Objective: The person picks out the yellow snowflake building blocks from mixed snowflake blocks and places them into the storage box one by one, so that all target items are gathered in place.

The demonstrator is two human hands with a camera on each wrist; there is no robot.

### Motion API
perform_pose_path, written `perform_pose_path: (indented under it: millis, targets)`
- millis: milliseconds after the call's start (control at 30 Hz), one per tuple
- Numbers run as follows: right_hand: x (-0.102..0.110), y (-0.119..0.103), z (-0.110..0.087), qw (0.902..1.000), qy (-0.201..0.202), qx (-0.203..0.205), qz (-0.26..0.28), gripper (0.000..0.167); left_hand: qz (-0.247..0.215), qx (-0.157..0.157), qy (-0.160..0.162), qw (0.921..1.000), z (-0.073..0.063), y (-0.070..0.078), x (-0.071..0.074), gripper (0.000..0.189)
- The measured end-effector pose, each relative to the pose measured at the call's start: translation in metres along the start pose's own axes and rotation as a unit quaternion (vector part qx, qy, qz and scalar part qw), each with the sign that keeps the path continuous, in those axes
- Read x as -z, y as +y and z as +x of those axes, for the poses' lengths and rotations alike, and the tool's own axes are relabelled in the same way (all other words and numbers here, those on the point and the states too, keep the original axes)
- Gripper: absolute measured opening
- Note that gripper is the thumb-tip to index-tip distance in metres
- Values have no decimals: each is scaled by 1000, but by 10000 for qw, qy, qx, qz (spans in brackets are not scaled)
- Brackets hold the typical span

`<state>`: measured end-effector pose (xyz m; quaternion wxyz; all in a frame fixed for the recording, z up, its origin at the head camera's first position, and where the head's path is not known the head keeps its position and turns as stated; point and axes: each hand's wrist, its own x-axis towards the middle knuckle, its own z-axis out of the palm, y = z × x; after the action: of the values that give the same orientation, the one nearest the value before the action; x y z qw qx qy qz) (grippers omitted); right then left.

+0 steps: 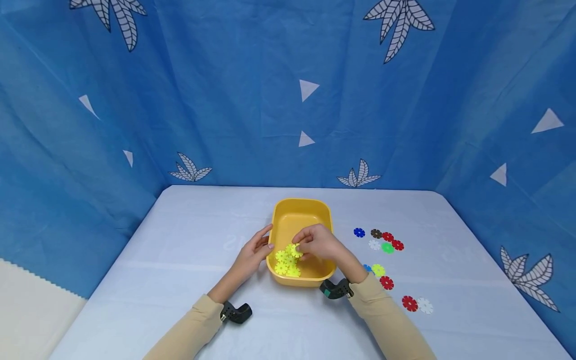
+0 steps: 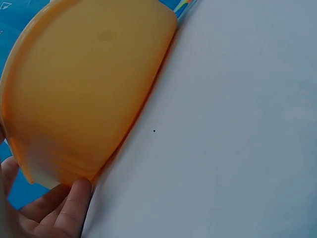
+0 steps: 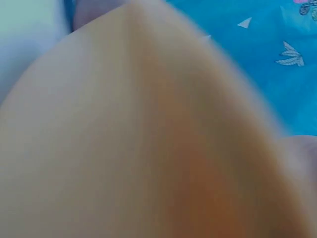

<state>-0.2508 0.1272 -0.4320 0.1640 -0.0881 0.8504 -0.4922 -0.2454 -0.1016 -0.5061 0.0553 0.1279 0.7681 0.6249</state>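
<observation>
A yellow plastic tub [image 1: 292, 222] stands on the table, with several yellow-green notched plastic discs [image 1: 281, 268] lying in its near left part. My left hand [image 1: 252, 254] holds the tub's left side, its thumb at the rim and its fingers against the outer wall. In the left wrist view those fingers [image 2: 74, 206] touch the wall low down. Over the tub's right half, my right hand [image 1: 321, 243] pinches one yellow-green notched disc [image 1: 296, 250] just above the others. The right wrist view shows mostly the blurred tub wall [image 3: 89, 129]; the fingertips are hidden there.
Right of the tub, loose notched discs lie on the white-covered table [image 1: 189, 225]: a blue one [image 1: 359, 232], a brown one [image 1: 376, 233], a green one [image 1: 387, 247], a yellow-green one [image 1: 378, 270], several red ones [image 1: 410, 303] and white ones [image 1: 425, 305]. Blue curtains [image 1: 234, 100] surround the table.
</observation>
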Motion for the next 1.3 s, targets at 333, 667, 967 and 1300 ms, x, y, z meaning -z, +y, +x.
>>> perform_pose_path:
  millis: [333,667,967,1300]
  targets:
    - [-13,7,3,9983,52,8,-577,16,9,15,-12,10000,1,1,-1,58]
    - [-16,5,1,9926,125,103,-1206,14,35,26,7,10000,2,0,0,58]
    - [-18,5,0,9896,162,5,-1428,13,27,-8,-31,10000,2,-2,0,58]
    - [-20,5,0,9773,583,344,-2007,13,47,-2,-39,10000,1,0,0,58]
